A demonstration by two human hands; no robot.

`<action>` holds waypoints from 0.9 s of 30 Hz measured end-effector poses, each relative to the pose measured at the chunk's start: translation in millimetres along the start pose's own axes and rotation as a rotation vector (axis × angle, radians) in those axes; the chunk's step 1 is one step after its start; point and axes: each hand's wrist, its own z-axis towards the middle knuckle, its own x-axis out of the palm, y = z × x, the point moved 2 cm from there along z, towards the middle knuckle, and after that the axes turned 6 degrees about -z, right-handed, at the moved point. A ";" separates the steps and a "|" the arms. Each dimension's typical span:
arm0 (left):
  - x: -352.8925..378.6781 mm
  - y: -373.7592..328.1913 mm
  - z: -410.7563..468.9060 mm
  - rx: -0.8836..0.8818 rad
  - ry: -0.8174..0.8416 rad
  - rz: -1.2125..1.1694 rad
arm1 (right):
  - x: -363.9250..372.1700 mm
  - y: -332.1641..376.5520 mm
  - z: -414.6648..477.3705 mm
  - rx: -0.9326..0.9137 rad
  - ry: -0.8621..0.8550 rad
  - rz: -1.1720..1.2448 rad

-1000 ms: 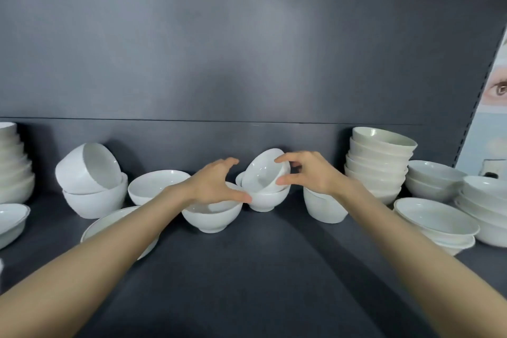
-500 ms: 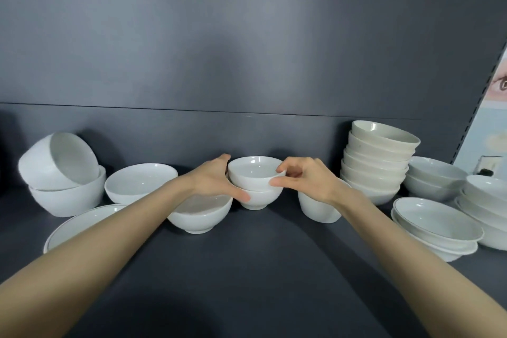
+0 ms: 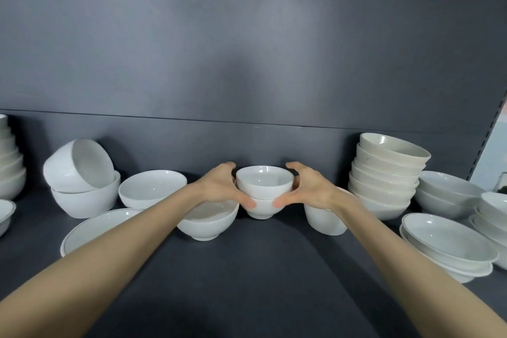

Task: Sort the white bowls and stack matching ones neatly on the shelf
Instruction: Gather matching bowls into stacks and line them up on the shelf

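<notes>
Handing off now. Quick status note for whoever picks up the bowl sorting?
Left hand and right hand: both grip the small bowl stack, two nested bowls standing on the shelf.
Done: that pair is nested; tall stack stands at right.
Left: tilted bowl at far left lies crooked in another bowl; wide bowl and other loose ones near the hands are unstacked.
</notes>
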 end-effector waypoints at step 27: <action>-53.1 32.9 -111.5 -0.014 -0.461 -0.305 | 48.6 72.3 -24.9 -0.239 0.010 0.487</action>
